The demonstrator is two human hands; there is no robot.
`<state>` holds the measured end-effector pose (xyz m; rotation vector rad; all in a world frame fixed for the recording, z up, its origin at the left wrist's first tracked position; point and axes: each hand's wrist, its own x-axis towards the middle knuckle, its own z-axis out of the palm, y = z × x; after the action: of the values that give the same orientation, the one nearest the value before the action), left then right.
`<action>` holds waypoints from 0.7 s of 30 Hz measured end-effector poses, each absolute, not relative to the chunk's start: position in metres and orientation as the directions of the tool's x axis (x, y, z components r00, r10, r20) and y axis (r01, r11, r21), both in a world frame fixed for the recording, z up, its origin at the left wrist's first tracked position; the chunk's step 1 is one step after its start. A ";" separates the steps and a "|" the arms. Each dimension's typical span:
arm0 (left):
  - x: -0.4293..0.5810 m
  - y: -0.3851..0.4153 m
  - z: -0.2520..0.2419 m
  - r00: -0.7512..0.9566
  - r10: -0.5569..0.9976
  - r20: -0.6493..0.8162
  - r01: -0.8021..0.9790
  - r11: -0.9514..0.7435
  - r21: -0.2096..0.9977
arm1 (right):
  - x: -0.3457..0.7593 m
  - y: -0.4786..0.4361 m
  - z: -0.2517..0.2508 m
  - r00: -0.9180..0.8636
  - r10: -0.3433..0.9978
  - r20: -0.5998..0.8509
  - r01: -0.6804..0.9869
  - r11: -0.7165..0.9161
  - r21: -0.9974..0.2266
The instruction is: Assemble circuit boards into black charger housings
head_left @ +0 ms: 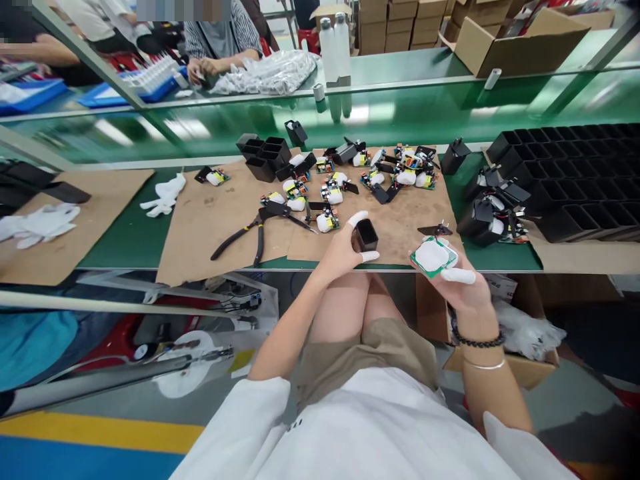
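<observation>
Currently, in the head view, the left hand's [341,252] fingers curl partway around a case [367,236] over the cardboard [200,217], mouth and long axis facing upward; the right hand [466,288] grips a board [431,257], white side up, thumb over its edge.

From my remote seat, I see pliers [274,210] on a cardboard sheet [200,233] near the bench's [115,233] front edge, circuit boards [327,221] behind and right of them. Over that edge, the left hand [344,251] has a box [367,236], the right hand [464,288] a panel [431,256]. Cases [560,170] fill the right end. Beyond the back edge, bottles [329,52] stand left of a carton [515,53].
</observation>
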<state>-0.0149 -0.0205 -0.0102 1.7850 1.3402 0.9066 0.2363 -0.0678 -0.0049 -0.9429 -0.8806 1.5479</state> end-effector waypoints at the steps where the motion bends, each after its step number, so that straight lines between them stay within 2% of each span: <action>1: -0.015 -0.019 -0.008 0.223 0.970 0.094 0.471 -0.192 0.861 | 0.227 -0.069 -0.011 -0.076 0.993 -0.092 -0.436 -0.116 -0.893; 3: -0.010 -0.018 -0.005 0.140 0.984 0.107 0.547 -0.167 0.820 | 0.207 -0.071 -0.021 0.003 0.999 -0.049 -0.484 -0.042 -0.874; 7: 0.009 -0.028 -0.008 -0.180 0.954 0.240 0.738 -0.030 0.674 | 0.178 -0.075 -0.029 0.135 0.990 -0.029 -0.531 0.047 -0.846; 11: 0.024 -0.040 -0.019 -0.273 0.922 0.274 0.758 0.031 0.651 | 0.168 -0.076 -0.023 0.180 0.983 -0.041 -0.537 0.063 -0.841; 14: 0.023 -0.051 -0.022 -0.224 0.942 0.250 0.739 -0.003 0.673 | 0.170 -0.074 -0.018 0.203 0.979 -0.028 -0.477 0.074 -0.876; 18: 0.002 -0.057 -0.018 0.012 0.986 0.168 0.597 -0.142 0.790 | 0.178 -0.064 -0.014 0.168 0.985 0.043 -0.370 0.103 -0.923; 21: -0.014 -0.042 -0.013 0.165 0.973 0.162 0.511 -0.225 0.830 | 0.183 -0.048 -0.009 0.121 0.982 0.142 -0.276 0.171 -0.946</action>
<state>-0.0142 -0.0422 -0.0127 1.8237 1.4068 0.9539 0.1829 -0.0484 -0.0091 -0.9295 -0.9971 1.1456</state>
